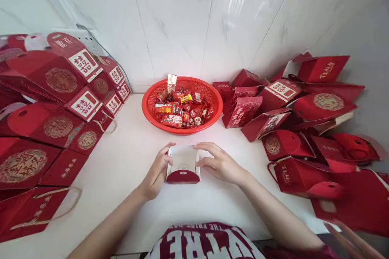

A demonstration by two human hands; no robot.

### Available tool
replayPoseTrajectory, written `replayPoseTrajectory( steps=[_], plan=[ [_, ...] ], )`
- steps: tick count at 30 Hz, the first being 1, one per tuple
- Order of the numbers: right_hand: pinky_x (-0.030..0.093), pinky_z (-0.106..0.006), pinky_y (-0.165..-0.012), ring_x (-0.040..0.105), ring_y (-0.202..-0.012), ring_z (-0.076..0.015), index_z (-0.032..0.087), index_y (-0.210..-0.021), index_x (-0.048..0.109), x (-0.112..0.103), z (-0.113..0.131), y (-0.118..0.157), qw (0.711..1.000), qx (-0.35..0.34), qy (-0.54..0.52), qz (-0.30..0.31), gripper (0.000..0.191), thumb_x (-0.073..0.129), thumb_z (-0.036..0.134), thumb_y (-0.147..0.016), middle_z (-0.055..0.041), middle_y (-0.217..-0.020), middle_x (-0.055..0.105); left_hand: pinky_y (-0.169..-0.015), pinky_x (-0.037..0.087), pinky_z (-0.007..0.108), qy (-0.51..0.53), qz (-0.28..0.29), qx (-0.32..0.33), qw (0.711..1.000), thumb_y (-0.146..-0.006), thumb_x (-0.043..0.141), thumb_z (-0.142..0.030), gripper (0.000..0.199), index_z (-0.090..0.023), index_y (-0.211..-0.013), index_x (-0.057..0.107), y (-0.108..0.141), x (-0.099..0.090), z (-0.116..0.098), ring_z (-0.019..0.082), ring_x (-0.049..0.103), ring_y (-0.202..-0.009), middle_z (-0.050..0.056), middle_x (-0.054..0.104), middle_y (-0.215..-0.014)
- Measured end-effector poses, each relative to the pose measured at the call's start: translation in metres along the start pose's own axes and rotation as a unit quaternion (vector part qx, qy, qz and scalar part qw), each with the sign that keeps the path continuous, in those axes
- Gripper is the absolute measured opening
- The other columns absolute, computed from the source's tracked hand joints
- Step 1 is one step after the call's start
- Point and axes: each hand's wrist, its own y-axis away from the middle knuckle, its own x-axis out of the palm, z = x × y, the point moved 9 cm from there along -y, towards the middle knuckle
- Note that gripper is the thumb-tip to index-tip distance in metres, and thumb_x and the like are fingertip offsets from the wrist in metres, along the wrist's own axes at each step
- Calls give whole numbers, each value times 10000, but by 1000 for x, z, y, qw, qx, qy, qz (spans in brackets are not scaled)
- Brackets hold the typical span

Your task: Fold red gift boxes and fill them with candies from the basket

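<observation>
1. Between the fingers of left hand [155, 172] and right hand [219, 163]: box [183, 162], unclosed — no filling visible.
2. Left fingers pinch its side; right fingers, spread, touch the other.
3. Beyond the fingertips: wrapped sweets [184, 113] left in a basket [148, 107].

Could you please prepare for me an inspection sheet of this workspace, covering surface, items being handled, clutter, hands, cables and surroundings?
Surface: white worktop, with red boxes along both sides.
Job's things: small open box, white inside, between the hands; behind it, a red basket holding small wrapped packets, mostly red.
Clutter: left boxes stacked; right boxes piled at mixed angles, some with flaps open.
Hands: left hand grips the box's left side; right hand has its fingers at the right side, firmness of hold unclear.
Cables: one grey cable by the wall, behind the left boxes.
Surroundings: pale tiled wall; another person's hand, blurred, at lower right.
</observation>
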Motion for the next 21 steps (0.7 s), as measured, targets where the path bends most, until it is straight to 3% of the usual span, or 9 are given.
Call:
replayPoseTrajectory(
  steps=[2,5,8,11,14,18,21],
  plan=[
    [418,-460,-1135,371,-1432,-240,196,-1050,610,4,2,-1,999,15,-29,17,217,516,59,-911,-130,-1513,436,-1049,334,452,-7,-38,-11,999,-1029,269,-405,278,-209,-932,440,-1,1,-3,310,367,-1326,127,359,-1426],
    [371,-488,-1166,303,-1473,-253,187,-1052,568,9,3,-2,997,36,-52,38,274,485,21,-850,-125,-1588,331,-985,379,427,-15,-61,-18,998,-1013,298,-463,304,-209,-923,439,-2,5,-3,285,444,-1178,119,416,-1285],
    [375,-512,-1150,302,-1469,-271,201,-1091,536,14,0,-1,996,56,-49,56,384,493,20,-755,-104,-1622,262,-1014,373,425,-4,-52,-18,998,-999,349,-468,288,-223,-1095,468,-2,12,3,277,442,-1174,105,411,-1247],
    [349,-532,-1159,275,-1482,-287,184,-1305,453,22,-3,2,994,61,-45,78,594,526,72,-726,-133,-1630,232,-1041,381,437,19,-43,-25,999,-984,365,-502,440,-238,-1335,389,-1,16,10,289,453,-1209,118,415,-1295],
    [279,-560,-1190,230,-1500,-288,175,-1484,296,23,-8,4,994,69,-48,72,759,541,131,-767,-140,-1598,309,-1094,347,467,-28,-65,-28,997,-982,353,-524,541,-237,-1441,344,-1,12,7,312,427,-1289,135,411,-1372],
    [276,-526,-1196,327,-1456,-245,223,-1495,322,21,-14,4,988,117,-91,47,544,406,198,-959,-109,-1502,461,-1181,220,523,-151,-98,-6,984,-990,349,-483,495,-228,-1404,444,-3,6,-8,351,229,-1462,135,327,-1506],
    [352,-463,-1157,410,-1392,-229,244,-1471,371,28,-14,4,978,158,-130,41,455,396,340,-1027,-107,-1454,494,-1188,217,537,-113,-76,19,991,-996,353,-443,465,-219,-1399,413,-5,12,-10,337,257,-1468,138,401,-1485]
  ],
)
